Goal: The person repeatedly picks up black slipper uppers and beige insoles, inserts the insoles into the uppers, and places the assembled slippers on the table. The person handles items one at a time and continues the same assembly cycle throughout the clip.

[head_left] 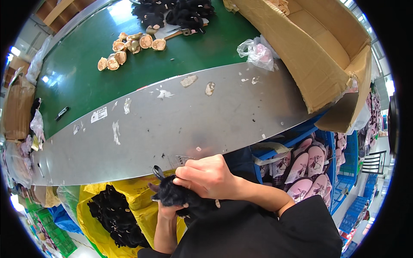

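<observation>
A small black plush piece (171, 192), furry and with pinkish-grey bits at its side, is held in front of my body at the table's near edge. My left hand (168, 210) grips it from below, the fingers mostly hidden by the fur. My right hand (208, 175) is closed at its top, thumb and fingers pinched together on the fur. A dark, glossy oval tip (158, 172) sticks up from the plush beside the right fingers; what it is I cannot make out.
A grey metal strip (172, 116) edges the green table (86, 86). Farther back lie tan round pieces (120, 47) and a black plush heap (180, 15). Cardboard box (297, 51) at right; pink slippers (307, 165) in a blue crate below. Yellow bag (144, 206) holds black plush pieces (114, 219).
</observation>
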{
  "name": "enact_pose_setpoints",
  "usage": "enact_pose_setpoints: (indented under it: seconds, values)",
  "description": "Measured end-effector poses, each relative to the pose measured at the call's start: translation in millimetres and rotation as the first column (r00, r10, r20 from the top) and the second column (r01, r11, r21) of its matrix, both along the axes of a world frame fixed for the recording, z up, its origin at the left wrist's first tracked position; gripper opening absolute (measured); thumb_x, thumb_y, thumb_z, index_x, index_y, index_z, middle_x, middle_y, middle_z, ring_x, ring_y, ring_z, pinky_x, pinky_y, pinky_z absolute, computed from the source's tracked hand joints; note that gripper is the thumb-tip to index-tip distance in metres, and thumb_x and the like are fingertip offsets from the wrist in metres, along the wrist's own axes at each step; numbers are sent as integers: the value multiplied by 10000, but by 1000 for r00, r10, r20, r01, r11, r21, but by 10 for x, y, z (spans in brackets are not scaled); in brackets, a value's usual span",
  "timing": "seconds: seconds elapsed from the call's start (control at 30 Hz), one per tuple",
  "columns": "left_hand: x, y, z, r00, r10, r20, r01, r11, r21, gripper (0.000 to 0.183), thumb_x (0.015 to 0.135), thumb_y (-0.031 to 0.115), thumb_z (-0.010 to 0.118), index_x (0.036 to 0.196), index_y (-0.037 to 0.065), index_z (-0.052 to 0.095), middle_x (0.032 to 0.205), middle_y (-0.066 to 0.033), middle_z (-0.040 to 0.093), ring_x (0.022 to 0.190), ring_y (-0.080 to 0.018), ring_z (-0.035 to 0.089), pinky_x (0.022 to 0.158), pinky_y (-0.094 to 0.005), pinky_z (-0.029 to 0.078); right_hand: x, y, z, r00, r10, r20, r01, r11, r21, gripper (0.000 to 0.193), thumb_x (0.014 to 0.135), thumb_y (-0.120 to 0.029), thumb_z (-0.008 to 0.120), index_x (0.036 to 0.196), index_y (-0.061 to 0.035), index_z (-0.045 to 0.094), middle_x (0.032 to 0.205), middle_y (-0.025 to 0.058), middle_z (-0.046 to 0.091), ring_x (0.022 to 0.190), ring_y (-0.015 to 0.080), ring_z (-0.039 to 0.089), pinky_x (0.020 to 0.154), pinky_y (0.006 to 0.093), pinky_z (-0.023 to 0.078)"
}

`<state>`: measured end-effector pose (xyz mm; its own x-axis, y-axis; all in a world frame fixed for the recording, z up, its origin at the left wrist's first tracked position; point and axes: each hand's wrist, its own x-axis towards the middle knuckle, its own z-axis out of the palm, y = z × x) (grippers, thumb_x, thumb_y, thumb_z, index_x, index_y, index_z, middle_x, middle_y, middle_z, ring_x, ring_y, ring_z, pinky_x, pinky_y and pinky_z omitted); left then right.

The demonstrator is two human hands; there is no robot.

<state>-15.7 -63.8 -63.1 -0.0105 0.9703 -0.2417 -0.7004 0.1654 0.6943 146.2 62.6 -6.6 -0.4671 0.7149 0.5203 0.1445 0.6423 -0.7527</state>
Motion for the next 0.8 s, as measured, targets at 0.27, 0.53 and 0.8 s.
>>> enact_pose_setpoints:
  seconds: [0.27, 0.53, 0.8]
  values:
    - [101, 221, 345, 977, -86, -195, 66, 992, -107, 557, 721, -71, 835, 1226, -42, 602, 1135, -119, 694, 1051, -232, 702, 943, -355, 576, 73, -34, -49, 984, -131, 120, 126, 991, 46, 173, 825, -128, 810, 863, -80, 648, 648, 41, 546, 501, 233, 550, 449, 325, 419]
    - [305, 328, 434, 937, 71, -342, -87, 996, -30, 582, 905, -13, 644, 1450, -47, 443, 1540, -154, 455, 1229, -262, 593, 1069, -414, 476, 300, 83, 3, 984, -171, -44, 93, 716, -692, 275, 1004, -279, 638, 1096, -47, 523, 672, 18, 519, 503, 109, 508, 500, 258, 438]
    - [358, 502, 538, 973, 214, -81, -227, 953, -199, 464, 1018, 97, 577, 1441, -31, 438, 1567, -133, 432, 1304, -249, 543, 1103, -392, 436, 360, -34, -8, 908, -241, -343, -229, 401, -887, 345, 988, -134, 639, 1281, -38, 485, 1059, 80, 596, 890, 135, 647, 769, 283, 583]
